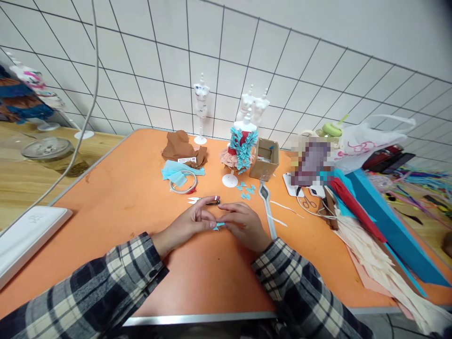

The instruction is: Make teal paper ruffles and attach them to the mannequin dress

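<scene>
Between my fingertips is a small light-blue fabric bow (218,226), pinched from both sides just above the orange table. My left hand (192,221) closes thumb and finger on its left end. My right hand (245,225) pinches its right end. Just beyond my fingers lie small thread snips (203,201), partly hidden behind my left hand. Several more blue bows (246,190) are scattered farther back. Behind them stands a mini dress form (243,141) in a red dress covered with blue bows, with a peach ruffle at its hem.
Brown fabric (180,146), blue fabric (176,172) and a round hoop (185,182) lie at back left. A cardboard box (264,162) and a grey strap (267,207) are right of centre. Scissors (309,202), cables and cream fabric (367,254) crowd the right; a white device (31,235) sits left.
</scene>
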Available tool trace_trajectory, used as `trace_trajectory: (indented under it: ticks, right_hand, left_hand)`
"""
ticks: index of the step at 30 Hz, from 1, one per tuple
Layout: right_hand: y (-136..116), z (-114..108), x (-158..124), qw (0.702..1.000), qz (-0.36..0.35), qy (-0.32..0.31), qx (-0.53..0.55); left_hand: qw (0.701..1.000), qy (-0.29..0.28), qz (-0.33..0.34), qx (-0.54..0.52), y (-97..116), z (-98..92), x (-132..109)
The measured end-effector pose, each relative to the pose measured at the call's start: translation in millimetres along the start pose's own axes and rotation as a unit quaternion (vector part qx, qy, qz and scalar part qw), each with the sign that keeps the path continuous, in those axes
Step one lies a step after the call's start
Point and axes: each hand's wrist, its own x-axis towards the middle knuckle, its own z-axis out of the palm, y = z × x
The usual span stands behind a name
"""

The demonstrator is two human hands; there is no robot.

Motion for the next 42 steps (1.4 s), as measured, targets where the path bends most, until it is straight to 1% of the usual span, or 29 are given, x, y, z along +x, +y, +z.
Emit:
trace_trajectory:
  ticks: [3, 5, 8, 10, 11, 13, 15, 16, 18, 20, 22, 24, 27, 30, 32, 36, 38, 42]
  right_hand:
    - [-3, -1, 0, 0.999, 0.017, 0.016, 0.036]
    - [-6, 0, 0, 0.997, 0.034, 0.03, 0.066]
    - [-7, 3, 0, 0.991, 0.073, 0.038, 0.108]
    - [-5, 7, 0, 0.983, 0.115, 0.037, 0.137]
    - [-3, 9, -1, 0.977, 0.144, 0.041, 0.15]
    - [0, 12, -2, 0.962, 0.208, 0.058, 0.167]
    - [2, 15, -2, 0.949, 0.255, 0.073, 0.169]
    - [3, 17, -2, 0.947, 0.266, 0.072, 0.167]
    - [2, 18, -2, 0.947, 0.27, 0.064, 0.162]
    - [0, 20, -2, 0.948, 0.269, 0.054, 0.161]
    - [-2, 20, -2, 0.946, 0.275, 0.045, 0.163]
    - [-4, 20, -2, 0.942, 0.287, 0.038, 0.171]
    - [-6, 18, 0, 0.937, 0.293, 0.042, 0.185]
    - [-7, 16, 1, 0.946, 0.277, 0.057, 0.157]
    - [-6, 18, 1, 0.949, 0.275, 0.051, 0.143]
    - [-2, 25, -2, 0.934, 0.304, 0.03, 0.186]
    - [-2, 25, -2, 0.931, 0.306, 0.025, 0.196]
    - [-5, 21, 1, 0.944, 0.287, 0.052, 0.156]
  left_hand:
    - [0.999, -0.022, -0.019, -0.038, -1, -0.1, 0]
    - [0.996, -0.025, -0.036, -0.078, -1, -0.3, 0]
    - [0.989, -0.011, -0.061, -0.133, 2, -1.2, 0]
    - [0.99, 0.01, -0.053, -0.131, 4, -1.6, 1]
    - [0.993, 0.024, -0.034, -0.109, 4, -1.4, 1]
    - [0.998, 0.056, 0.023, -0.023, 4, 0.1, 2]
    - [0.989, 0.093, 0.079, 0.083, 2, 2.9, 2]
    - [0.981, 0.11, 0.096, 0.124, 2, 4.4, 1]
    - [0.97, 0.14, 0.109, 0.168, 0, 6.7, 1]
    - [0.966, 0.152, 0.103, 0.181, -1, 7.1, 2]
    - [0.969, 0.157, 0.092, 0.169, 0, 5.9, 3]
    - [0.974, 0.164, 0.084, 0.134, 0, 4.0, 5]
    - [0.979, 0.163, 0.072, 0.093, 0, 2.1, 7]
    - [0.982, 0.155, 0.06, 0.094, -1, 2.6, 7]
    - [0.981, 0.158, 0.056, 0.094, -2, 3.7, 7]
    - [0.98, 0.172, 0.065, 0.078, -3, 4.9, 8]
    - [0.979, 0.173, 0.07, 0.078, -4, 4.3, 8]
    - [0.98, 0.157, 0.071, 0.101, -7, 3.9, 9]
